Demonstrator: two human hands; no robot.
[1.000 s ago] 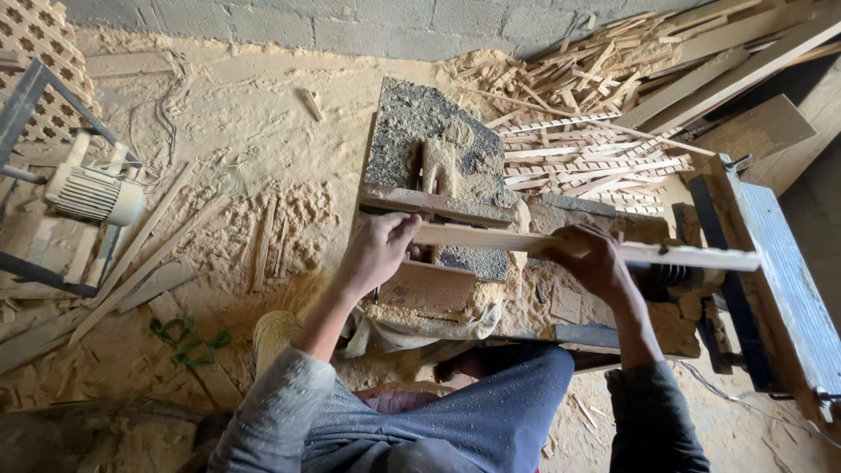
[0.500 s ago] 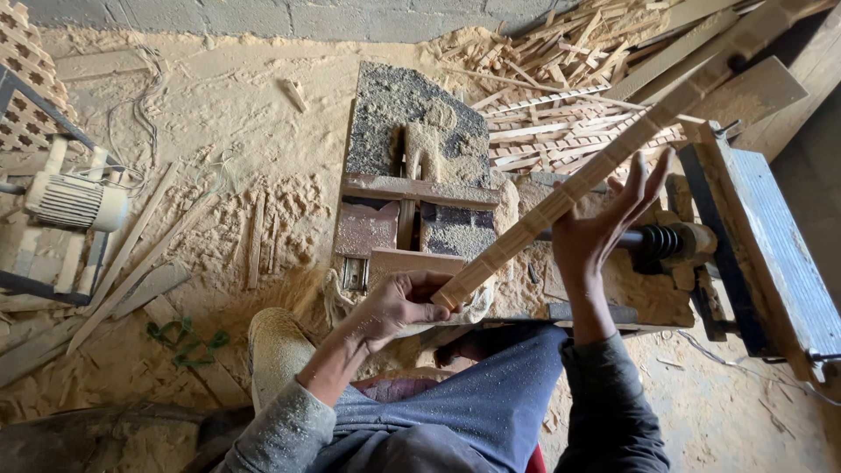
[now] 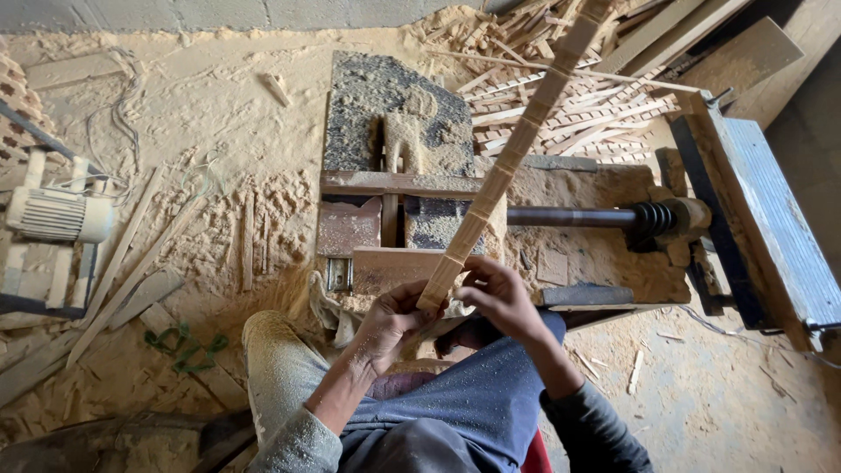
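Both the left hand [image 3: 390,326] and the right hand [image 3: 498,296] are pinching the lower end of a notched wooden stick [image 3: 512,153]; it is pointing toward the upper right of the frame.

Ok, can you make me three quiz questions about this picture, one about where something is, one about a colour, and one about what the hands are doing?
1. Where is the pale electric motor?
A. at the left edge of the view
B. on the person's lap
C. on top of the blue-grey metal machine table

2. What colour is the tangle of cord on the sawdust-covered floor?
A. red
B. green
C. white

3. How is the long notched pale wooden strip held?
A. lying flat on the floor
B. by one hand at its middle
C. by both hands at its near end

Answers:
1. A, it sits in a frame far left.
2. B, the loops are green.
3. C, the left hand and right hand both grip the near end, and the strip slants up and away.
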